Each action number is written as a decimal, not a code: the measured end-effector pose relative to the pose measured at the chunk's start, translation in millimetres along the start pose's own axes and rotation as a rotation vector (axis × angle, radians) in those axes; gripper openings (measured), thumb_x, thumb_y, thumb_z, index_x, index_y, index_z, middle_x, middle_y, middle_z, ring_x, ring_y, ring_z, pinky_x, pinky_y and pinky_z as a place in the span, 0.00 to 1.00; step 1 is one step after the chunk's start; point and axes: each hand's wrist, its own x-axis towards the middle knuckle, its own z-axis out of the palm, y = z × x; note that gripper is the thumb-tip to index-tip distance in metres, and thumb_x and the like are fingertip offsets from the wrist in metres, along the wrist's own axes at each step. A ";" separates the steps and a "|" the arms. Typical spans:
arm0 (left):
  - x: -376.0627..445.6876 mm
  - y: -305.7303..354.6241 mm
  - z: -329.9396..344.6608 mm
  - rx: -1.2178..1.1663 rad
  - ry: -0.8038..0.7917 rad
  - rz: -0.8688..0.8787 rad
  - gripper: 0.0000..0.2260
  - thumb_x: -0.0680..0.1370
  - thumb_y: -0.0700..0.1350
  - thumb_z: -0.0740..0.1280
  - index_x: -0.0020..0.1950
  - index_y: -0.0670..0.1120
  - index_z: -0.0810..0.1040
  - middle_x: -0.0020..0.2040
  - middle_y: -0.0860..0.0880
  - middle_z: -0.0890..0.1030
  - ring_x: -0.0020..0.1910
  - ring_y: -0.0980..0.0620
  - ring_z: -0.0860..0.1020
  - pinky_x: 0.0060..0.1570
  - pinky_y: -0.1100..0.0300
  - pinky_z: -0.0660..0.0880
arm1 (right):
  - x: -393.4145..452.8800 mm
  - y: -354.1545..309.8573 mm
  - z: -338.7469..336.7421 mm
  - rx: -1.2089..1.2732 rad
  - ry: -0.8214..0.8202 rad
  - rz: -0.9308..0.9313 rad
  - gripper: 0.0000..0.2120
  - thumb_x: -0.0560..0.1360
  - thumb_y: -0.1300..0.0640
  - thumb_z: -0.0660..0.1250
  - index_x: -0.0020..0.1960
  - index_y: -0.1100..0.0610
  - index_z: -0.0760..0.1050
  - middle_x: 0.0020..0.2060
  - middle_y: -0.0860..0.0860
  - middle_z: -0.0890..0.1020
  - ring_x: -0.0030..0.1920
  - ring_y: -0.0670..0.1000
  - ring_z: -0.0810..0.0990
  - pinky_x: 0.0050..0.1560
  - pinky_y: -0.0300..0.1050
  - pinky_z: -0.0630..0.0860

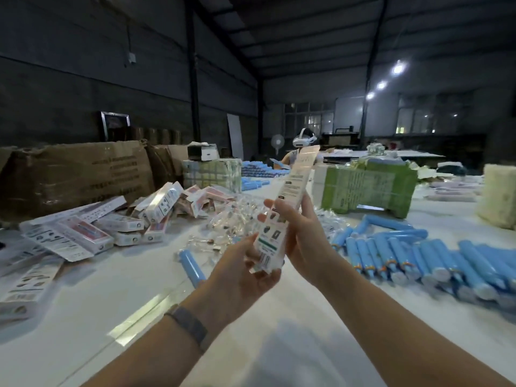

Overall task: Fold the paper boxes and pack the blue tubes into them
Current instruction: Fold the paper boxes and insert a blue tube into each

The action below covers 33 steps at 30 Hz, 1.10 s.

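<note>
A long, narrow white paper box [282,216] printed with text and small pictures is held up in the air above the white table [111,289], tilted so its far end leans away to the right. Its near end looks blurred, so I cannot tell how the flaps there stand. The right hand [300,241] grips the box from the right side at its middle, thumb on the printed face and fingers wrapped behind. The left hand [245,272] cups the near end from below, its fingers curled up around the bottom edge; a grey band sits on that wrist.

Just beyond the left hand, a single blue tube [191,265] lies on the table beside a heap of clear plastic wrappers [231,219]. To the right, well apart from the hands, a wide row of blue tubes with white caps [418,258] lies side by side. To the left sits a loose pile of white and pink printed cartons [117,227], some flat, some folded, in front of large brown cardboard cases [78,174]. A green wrapped bundle [368,188] stands farther back on the right. Behind the raised box, another person [303,146] wearing a white headset sits at the far end.
</note>
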 end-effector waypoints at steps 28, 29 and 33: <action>38.8 -26.1 -7.4 0.835 0.094 0.899 0.24 0.74 0.38 0.74 0.56 0.52 0.61 0.45 0.48 0.77 0.41 0.57 0.82 0.34 0.68 0.78 | -22.5 -15.2 -138.6 -2.073 0.243 0.345 0.16 0.77 0.44 0.60 0.62 0.49 0.72 0.59 0.50 0.76 0.60 0.54 0.75 0.46 0.46 0.68; 39.3 -28.3 -6.3 0.890 0.095 0.930 0.25 0.74 0.39 0.75 0.55 0.53 0.59 0.45 0.49 0.77 0.41 0.62 0.82 0.33 0.72 0.76 | -22.7 -12.1 -142.1 -2.098 0.231 0.382 0.16 0.78 0.45 0.60 0.62 0.49 0.71 0.60 0.50 0.75 0.60 0.54 0.75 0.46 0.45 0.67; 37.1 -35.5 -8.0 0.950 0.048 1.010 0.21 0.76 0.40 0.71 0.51 0.54 0.57 0.47 0.52 0.75 0.41 0.64 0.80 0.37 0.67 0.79 | -13.5 -5.7 -141.0 -2.176 0.275 0.368 0.15 0.78 0.56 0.57 0.64 0.52 0.69 0.61 0.51 0.75 0.62 0.55 0.75 0.48 0.47 0.69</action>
